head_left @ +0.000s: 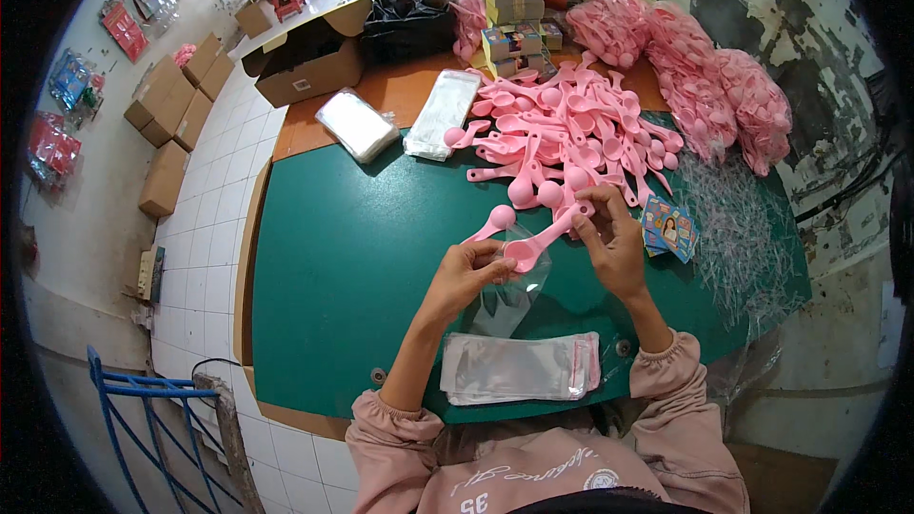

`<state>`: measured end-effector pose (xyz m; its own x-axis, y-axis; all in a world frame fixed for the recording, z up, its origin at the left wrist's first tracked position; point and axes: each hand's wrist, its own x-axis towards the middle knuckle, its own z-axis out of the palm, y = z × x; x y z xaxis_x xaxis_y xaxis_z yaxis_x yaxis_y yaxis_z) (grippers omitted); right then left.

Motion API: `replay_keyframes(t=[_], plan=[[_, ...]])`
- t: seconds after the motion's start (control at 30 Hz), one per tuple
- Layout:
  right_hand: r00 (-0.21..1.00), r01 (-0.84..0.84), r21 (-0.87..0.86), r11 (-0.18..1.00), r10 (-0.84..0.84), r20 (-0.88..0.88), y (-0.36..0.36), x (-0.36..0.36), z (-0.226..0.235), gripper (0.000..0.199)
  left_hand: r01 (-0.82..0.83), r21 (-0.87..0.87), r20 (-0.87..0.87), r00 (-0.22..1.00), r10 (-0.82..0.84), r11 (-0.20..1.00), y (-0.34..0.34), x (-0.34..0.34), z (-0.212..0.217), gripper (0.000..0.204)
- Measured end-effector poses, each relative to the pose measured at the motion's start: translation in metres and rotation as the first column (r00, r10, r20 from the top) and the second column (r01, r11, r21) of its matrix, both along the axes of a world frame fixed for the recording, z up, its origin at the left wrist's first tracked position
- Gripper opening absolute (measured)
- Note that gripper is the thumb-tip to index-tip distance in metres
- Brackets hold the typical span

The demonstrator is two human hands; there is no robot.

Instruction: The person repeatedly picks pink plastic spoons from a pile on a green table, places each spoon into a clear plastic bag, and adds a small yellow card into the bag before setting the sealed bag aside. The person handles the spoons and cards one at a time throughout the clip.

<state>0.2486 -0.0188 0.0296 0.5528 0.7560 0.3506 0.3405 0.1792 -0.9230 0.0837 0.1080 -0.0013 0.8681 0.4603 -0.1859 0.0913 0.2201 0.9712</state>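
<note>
Between my hands is a pink measuring spoon, its bowl toward the left. My right hand pinches the end of its handle. With thumb and fingers closed, my left hand grips a clear plastic bag beside the spoon's bowl; the bag hangs down below the spoon. Just beyond my left fingers is another pink spoon. A large heap of pink spoons covers the table past my hands. Near my body lies a stack of clear bags.
Printed cards and a spread of thin clear plastic pieces lie right on the green table. Two bag stacks sit at the back left, near an open carton. Bundled card stacks and bagged spoons stand behind.
</note>
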Motion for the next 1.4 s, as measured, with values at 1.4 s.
replay_keyframes(t=[1.4], plan=[[0.925,0.353,-0.142,0.925,-0.322,0.201,-0.066,0.024,0.055,0.015,0.256,0.014,0.035,0.966,-0.256,0.967,-0.022,0.003,0.040,0.032]])
